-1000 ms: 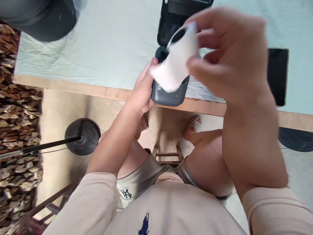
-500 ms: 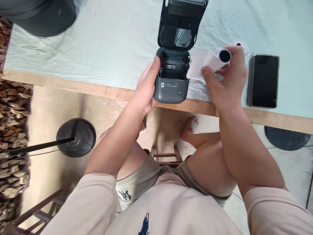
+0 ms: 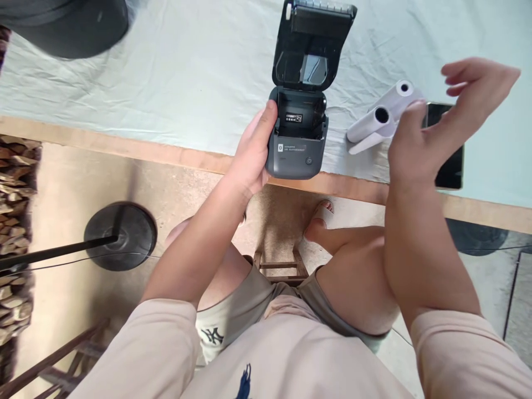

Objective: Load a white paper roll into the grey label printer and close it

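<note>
Woodpile sits at far left edge of view, w/ a round black stand base on the floor beside it and a dark rod running off left from it. Above that, a dark rounded object rests on the pale cloth of the table, top-left corner.

Your left hand grips the left side of the small dark grey printer, thumb along its upper edge, fingers curled under/behind. Printer sits at the table's near edge, lid flipped open and standing away from you; paper bay is open, a small label visible inside.

Just right of the printer, two white paper rolls lie side by side on the cloth, touching each other, core ends facing you.

Your right hand is above them, fingers spread loosely and lifted, gripping nothing; thumb tip is right at the nearer roll's end, can't tell if it touches. Under that hand a black phone lies flat, partly hidden.
</note>
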A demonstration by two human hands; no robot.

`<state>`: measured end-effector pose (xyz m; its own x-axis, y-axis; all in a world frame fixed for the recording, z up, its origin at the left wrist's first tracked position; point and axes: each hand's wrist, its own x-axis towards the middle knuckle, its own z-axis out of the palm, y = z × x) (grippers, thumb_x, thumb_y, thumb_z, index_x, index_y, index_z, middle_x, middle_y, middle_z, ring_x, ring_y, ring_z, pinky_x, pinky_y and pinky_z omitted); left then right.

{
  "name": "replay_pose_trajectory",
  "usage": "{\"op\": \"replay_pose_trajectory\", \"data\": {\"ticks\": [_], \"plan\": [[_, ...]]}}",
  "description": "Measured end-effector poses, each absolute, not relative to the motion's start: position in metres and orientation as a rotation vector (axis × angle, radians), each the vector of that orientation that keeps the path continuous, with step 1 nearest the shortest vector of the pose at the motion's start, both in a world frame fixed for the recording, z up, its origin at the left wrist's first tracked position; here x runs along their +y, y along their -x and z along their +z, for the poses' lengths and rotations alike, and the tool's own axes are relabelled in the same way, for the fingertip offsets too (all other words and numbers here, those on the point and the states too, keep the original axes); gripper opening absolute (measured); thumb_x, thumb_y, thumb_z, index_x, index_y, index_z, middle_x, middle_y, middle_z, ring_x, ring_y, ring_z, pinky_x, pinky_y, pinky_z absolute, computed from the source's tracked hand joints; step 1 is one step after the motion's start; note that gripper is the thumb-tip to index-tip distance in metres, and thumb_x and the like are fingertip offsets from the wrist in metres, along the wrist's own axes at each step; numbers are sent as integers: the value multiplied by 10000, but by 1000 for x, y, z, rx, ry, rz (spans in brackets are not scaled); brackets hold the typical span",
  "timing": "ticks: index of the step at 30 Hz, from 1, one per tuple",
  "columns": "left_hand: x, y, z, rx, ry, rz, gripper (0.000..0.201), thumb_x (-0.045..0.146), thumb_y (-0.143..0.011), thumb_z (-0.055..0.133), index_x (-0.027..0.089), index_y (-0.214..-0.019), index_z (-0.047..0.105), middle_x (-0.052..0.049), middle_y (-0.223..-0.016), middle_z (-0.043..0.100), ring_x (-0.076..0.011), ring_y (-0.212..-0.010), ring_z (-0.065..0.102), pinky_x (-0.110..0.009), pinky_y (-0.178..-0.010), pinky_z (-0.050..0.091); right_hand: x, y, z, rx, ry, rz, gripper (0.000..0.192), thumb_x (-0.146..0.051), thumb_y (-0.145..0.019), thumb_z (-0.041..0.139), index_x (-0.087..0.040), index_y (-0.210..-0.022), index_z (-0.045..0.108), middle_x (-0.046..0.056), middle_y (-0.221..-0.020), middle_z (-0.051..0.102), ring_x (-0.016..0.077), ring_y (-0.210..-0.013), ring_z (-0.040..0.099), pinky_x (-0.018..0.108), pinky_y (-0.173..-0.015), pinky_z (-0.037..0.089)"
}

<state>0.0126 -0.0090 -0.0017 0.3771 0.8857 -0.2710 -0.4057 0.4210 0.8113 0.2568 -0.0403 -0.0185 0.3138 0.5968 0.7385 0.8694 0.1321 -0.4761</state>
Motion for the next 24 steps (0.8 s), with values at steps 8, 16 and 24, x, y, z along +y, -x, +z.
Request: {"op": "replay_pose_trajectory", "data": {"ticks": [8, 16, 24], "plan": [[-8, -13, -2, 821, -735, 916, 414, 537, -933, 461, 175, -978, 656, -29, -950, 726, -210, -1211, 626, -292, -961, 561, -6, -296, -38, -1101, 1826, 120, 230, -140, -755, 468, -236, -936, 571, 62, -898, 619, 134, -682, 543, 294, -590, 379], [-8, -13, -5, 714, -731, 921, 407, 521, -944, 447, 167, -972, 645, -23, -951, 716, -202, -1239, 608, -285, -983, 550, -14, -305, -35, -1216, 1701, 325, 482, -93, -600, 553, -296, -1032, 626, 26, -892, 597, 122, -700, 504, 296, -605, 346], [-10, -14, 1, 799, -655, 939, 378, 486, -947, 471, 165, -1020, 656, -27, -1023, 718, -222, -1270, 588, -318, -987, 555, -1, -294, -48, -1185, 1661, 131, 436, -221, -556, 673, -292, -958, 521, 4, -827, 501, 115, -635, 389, 308, -647, 357]]}}
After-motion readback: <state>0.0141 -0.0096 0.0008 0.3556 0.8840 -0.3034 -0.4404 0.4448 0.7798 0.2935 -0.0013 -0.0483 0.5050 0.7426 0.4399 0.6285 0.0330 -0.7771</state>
